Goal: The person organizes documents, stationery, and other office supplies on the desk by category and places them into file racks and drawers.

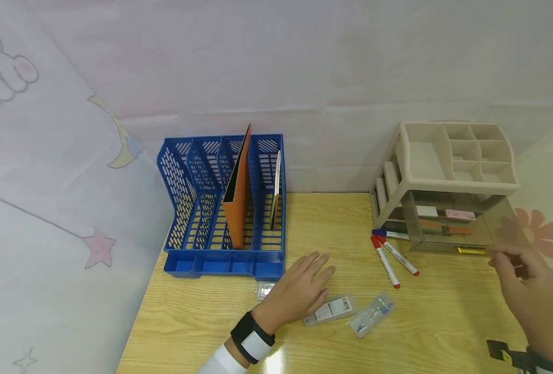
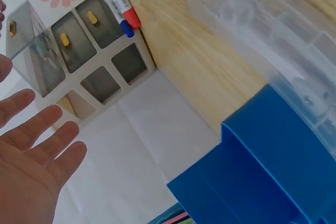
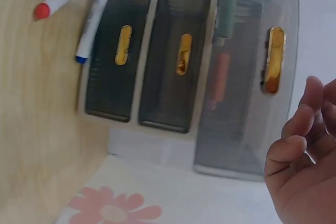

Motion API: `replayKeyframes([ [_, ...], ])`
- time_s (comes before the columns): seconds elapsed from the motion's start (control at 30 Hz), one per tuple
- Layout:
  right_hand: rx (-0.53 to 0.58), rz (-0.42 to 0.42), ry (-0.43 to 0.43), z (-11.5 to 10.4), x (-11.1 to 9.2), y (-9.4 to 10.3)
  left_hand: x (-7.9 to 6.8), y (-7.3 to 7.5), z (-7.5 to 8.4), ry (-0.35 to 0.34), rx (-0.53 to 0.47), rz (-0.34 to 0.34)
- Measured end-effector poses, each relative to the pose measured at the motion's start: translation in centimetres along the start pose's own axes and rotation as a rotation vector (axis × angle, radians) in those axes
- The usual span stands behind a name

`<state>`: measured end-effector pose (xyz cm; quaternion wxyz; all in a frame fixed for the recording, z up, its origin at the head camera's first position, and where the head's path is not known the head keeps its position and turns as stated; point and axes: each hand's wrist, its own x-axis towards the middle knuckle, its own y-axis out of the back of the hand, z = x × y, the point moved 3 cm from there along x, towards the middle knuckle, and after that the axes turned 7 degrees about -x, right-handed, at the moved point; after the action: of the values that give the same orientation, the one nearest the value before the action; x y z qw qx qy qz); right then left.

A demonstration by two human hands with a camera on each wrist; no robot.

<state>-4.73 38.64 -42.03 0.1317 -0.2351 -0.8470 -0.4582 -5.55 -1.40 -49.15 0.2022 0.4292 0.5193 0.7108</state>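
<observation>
My left hand (image 1: 300,288) is spread above the table with nothing in its grip, close to a flat clear case with a white label (image 1: 332,309). The left wrist view shows its fingers (image 2: 39,129) apart. At the front right corner of a pulled-out clear drawer (image 1: 445,245) is my right hand (image 1: 531,291), fingers loosely curled and holding nothing. In the right wrist view, the fingers (image 3: 294,150) are beside the drawer front, below its gold handle (image 3: 274,60). Inside the drawer are a white block (image 1: 427,211), a pink block (image 1: 460,214) and orange pieces (image 1: 459,230).
The drawer belongs to a cream desk organizer (image 1: 463,184). Red-capped markers (image 1: 386,262) and a blue-capped marker (image 1: 393,235) lie before it. A blue file rack (image 1: 225,254) holds an orange folder (image 1: 239,213). A clear case of blue items (image 1: 371,314) lies at front.
</observation>
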Motion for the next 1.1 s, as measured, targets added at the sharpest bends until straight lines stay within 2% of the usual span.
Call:
replayKeyframes([
  [0.1, -0.037, -0.016, -0.064, 0.6, -0.7, -0.4, -0.5, 0.1, -0.2, -0.016, -0.006, 0.011],
  [0.17, -0.055, -0.043, -0.076, 1.1, -1.0, -0.7, -0.9, 0.1, -0.4, -0.027, -0.009, 0.014],
  [0.3, -0.057, -0.193, -0.098, 2.4, -1.5, -1.4, -1.4, 0.3, -0.7, -0.044, -0.016, 0.009],
  [0.4, 0.044, -0.303, -0.113, 3.4, -1.7, -1.9, -1.8, 0.2, -0.8, -0.053, -0.005, 0.001],
  [0.5, 0.19, -0.362, -0.166, 4.0, -1.6, -2.6, -2.2, 0.0, -0.9, -0.058, -0.004, -0.005],
  [0.67, 0.363, -0.383, -0.263, 4.0, -1.2, -3.1, -3.0, -0.5, -0.8, -0.053, -0.013, -0.016],
  [0.8, 0.423, -0.369, -0.291, 3.7, -1.0, -3.3, -3.6, -1.0, -0.7, -0.034, -0.022, -0.031],
  [0.97, 0.384, -0.368, -0.291, 3.8, -0.4, -3.6, -4.3, -1.4, -0.8, -0.008, -0.035, -0.041],
  [1.1, 0.367, -0.352, -0.271, 3.9, 0.5, -4.1, -4.5, -1.6, -0.9, -0.014, -0.021, -0.028],
])
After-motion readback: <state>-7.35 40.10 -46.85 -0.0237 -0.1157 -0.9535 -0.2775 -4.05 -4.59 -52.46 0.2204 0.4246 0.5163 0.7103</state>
